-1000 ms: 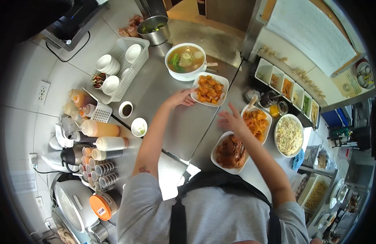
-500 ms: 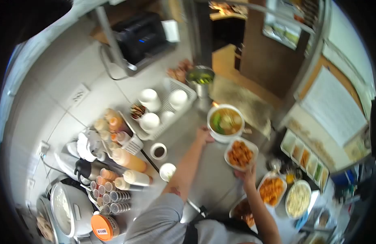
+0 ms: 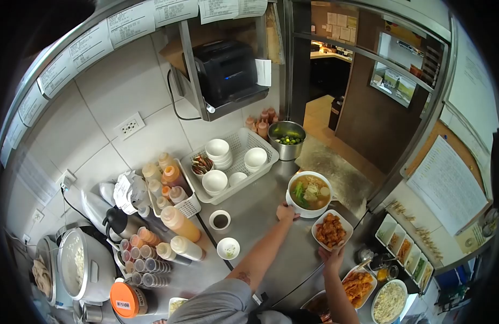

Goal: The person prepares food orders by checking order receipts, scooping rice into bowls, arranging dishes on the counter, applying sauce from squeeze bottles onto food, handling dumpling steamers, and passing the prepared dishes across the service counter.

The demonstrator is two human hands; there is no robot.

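Left hand (image 3: 287, 213) is up against the soup bowl (image 3: 310, 191) at its 8 o'clock, fingers curled in close; the bowl's side hides the tips, so can't tell if they're clamped. Right hand (image 3: 331, 258) touches the square dish (image 3: 332, 231) at its 6 o'clock; fingertips partly tucked out of sight, so can't tell there either; that dish sits at the soup's 5 o'clock, just beside it; crate (image 3: 265, 171) at the soup's 10, pot (image 3: 288, 149) at its 11.
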